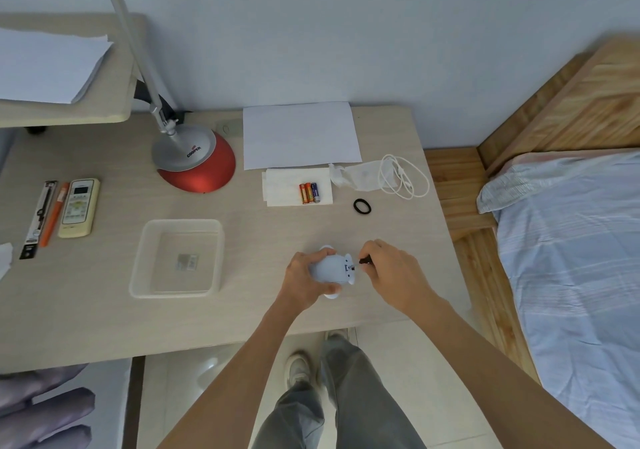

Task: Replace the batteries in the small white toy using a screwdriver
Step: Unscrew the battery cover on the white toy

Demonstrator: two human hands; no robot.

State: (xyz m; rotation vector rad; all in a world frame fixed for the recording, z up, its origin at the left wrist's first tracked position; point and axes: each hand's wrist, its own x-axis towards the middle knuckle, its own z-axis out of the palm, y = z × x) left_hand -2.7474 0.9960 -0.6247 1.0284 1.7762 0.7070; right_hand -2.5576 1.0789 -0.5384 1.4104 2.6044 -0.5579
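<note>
Hands (394, 275) on toy (330, 268), tray (176, 292) beside

Both bare forearms are extended forward over the desk. Left hand (304, 275) is cupped, fingers curled closed around the toy (330, 268). Right hand (391, 272) is pinched shut on the screwdriver (363, 261), knuckles raised.

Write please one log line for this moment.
left hand: holds white toy on desk | right hand: screwdriver tip at toy base | batteries: three on tissue, untouched
</note>
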